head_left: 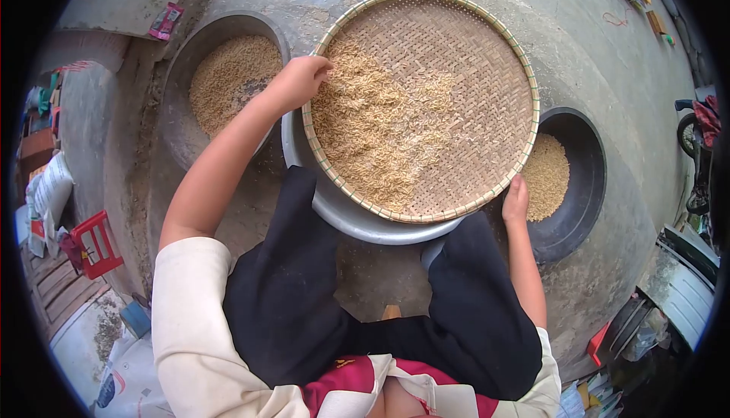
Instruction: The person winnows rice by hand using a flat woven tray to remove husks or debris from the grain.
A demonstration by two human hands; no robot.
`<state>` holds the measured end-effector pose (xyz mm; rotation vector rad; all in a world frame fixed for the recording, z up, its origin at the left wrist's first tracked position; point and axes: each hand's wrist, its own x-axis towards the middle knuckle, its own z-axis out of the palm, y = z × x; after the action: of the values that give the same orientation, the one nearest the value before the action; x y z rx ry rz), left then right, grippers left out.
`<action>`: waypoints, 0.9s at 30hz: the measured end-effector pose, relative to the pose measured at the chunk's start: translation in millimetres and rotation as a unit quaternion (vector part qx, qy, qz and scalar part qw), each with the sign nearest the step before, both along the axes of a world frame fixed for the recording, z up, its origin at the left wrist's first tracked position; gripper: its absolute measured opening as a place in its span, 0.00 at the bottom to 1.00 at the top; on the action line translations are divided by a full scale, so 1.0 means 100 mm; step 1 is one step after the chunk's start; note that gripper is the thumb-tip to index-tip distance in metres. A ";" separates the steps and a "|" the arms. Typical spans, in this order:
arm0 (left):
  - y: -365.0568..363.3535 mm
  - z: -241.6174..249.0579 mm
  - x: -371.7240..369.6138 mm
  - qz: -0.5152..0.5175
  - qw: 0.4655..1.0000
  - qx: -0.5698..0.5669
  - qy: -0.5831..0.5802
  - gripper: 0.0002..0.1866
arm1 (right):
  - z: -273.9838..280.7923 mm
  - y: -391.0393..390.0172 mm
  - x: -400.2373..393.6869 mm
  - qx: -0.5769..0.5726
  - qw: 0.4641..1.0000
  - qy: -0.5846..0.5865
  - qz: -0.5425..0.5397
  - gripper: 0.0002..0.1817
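A round woven bamboo winnowing tray [494,91] rests over a grey metal basin [357,220] in front of my knees. Unhusked-looking grain [372,121] is spread across its left half, and bare weave shows on the right. At the tray's upper left edge is my left hand [304,82], its fingers curled together over the rim beside the grain. What those fingers hold, if anything, is hidden. My right hand [515,201] grips the lower right rim, with the thumb on top and the other fingers mostly out of sight beneath.
A dark tub [277,34] of grain stands at the left, partly behind my left forearm. Another black tub [589,182] with grain is at the right. A pink wrapper [166,21] lies at upper left. Farther out are a red plastic chair [96,245] and a parked motorbike [696,144].
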<state>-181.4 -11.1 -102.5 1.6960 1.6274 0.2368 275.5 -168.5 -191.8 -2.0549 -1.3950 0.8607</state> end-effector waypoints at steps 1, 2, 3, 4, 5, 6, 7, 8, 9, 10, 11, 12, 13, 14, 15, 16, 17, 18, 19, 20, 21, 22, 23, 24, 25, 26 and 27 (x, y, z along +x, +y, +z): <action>-0.01 -0.02 -0.03 -0.046 0.997 0.057 0.025 0.12 | -0.01 0.00 0.01 0.007 1.000 0.012 0.003 0.28; 0.00 -0.03 -0.06 -0.091 0.988 0.115 0.051 0.12 | -0.01 0.00 0.01 0.007 1.000 0.012 0.009 0.28; 0.00 0.00 -0.06 -0.085 0.990 0.104 0.040 0.13 | -0.01 0.00 0.01 0.004 1.000 0.017 0.009 0.28; 0.00 0.03 -0.06 -0.080 0.990 0.105 0.041 0.13 | -0.01 0.00 0.02 0.002 1.000 0.021 0.008 0.28; 0.01 0.06 -0.04 -0.091 0.991 0.075 0.063 0.14 | -0.05 0.00 0.03 0.004 1.000 0.027 0.005 0.28; 0.01 0.07 -0.02 -0.104 0.990 0.044 0.083 0.15 | -0.03 0.00 0.02 0.005 1.000 0.027 0.008 0.28; -0.01 0.05 -0.01 -0.101 0.990 0.043 0.084 0.15 | -0.02 0.00 0.01 0.008 0.999 0.031 0.009 0.28; -0.03 0.02 0.01 -0.139 0.983 0.057 0.109 0.16 | -0.01 0.01 0.00 0.011 0.999 0.036 0.008 0.28; -0.05 0.02 0.04 -0.177 0.972 0.070 0.135 0.17 | -0.01 0.01 0.00 0.011 0.999 0.036 0.009 0.28; -0.07 0.02 0.07 -0.176 0.973 0.069 0.135 0.17 | 0.00 0.01 0.01 0.008 0.999 0.037 0.009 0.28; -0.09 0.02 0.11 -0.185 0.967 0.069 0.160 0.16 | 0.00 0.01 0.01 0.006 0.999 0.037 0.008 0.29; -0.10 0.03 0.13 -0.194 0.961 0.070 0.185 0.15 | 0.00 0.01 0.01 0.006 0.999 0.038 0.008 0.29; -0.10 -0.01 0.12 -0.194 0.961 0.070 0.186 0.15 | 0.00 0.01 0.01 0.009 0.999 0.039 0.011 0.29; -0.08 -0.08 0.10 -0.201 0.961 0.068 0.178 0.13 | -0.01 0.01 0.01 0.011 0.999 0.039 0.013 0.28; -0.06 -0.09 0.10 -0.208 0.961 0.066 0.170 0.11 | 0.00 0.01 0.01 0.012 0.999 0.039 0.013 0.28; -0.05 -0.09 0.09 -0.208 0.961 0.066 0.169 0.11 | 0.00 0.01 0.01 0.012 0.999 0.037 0.014 0.28; -0.03 -0.10 0.07 -0.204 0.966 0.059 0.148 0.10 | 0.00 0.01 0.01 0.012 0.999 0.035 0.016 0.28; -0.02 -0.08 0.05 -0.200 0.970 0.052 0.127 0.09 | 0.01 0.01 0.00 0.012 0.999 0.035 0.016 0.28; -0.02 -0.07 0.03 -0.200 0.970 0.051 0.127 0.09 | 0.02 0.01 0.00 0.009 0.999 0.034 0.016 0.28; -0.02 -0.06 0.01 -0.160 0.983 0.026 0.087 0.08 | 0.02 0.01 0.00 0.007 0.999 0.033 0.016 0.28; -0.02 -0.06 -0.01 -0.119 0.992 0.002 0.047 0.08 | 0.02 0.01 0.00 0.007 0.999 0.033 0.016 0.28; -0.01 -0.07 -0.03 -0.120 0.992 0.001 0.047 0.08 | 0.01 0.01 0.00 0.010 0.999 0.033 0.016 0.29; 0.00 -0.08 -0.05 -0.062 0.996 -0.061 -0.031 0.10 | 0.01 0.01 0.00 0.014 0.999 0.033 0.016 0.29; 0.01 -0.07 -0.05 -0.003 0.987 -0.122 -0.108 0.12 | 0.00 0.01 0.01 0.014 0.999 0.034 0.016 0.29; 0.00 -0.06 -0.06 -0.003 0.987 -0.122 -0.108 0.12 | -0.01 0.01 0.01 0.013 0.999 0.035 0.014 0.29; 0.00 -0.04 -0.07 0.056 0.971 -0.160 -0.171 0.13 | -0.02 0.00 0.02 0.011 0.999 0.037 0.014 0.29; 0.00 -0.03 -0.08 0.115 0.945 -0.197 -0.233 0.14 | -0.02 0.00 0.02 0.012 0.999 0.037 0.014 0.29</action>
<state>-189.5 -11.0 -105.0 1.0507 1.3940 0.3690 277.4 -168.0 -193.5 -1.9716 -1.3899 0.9176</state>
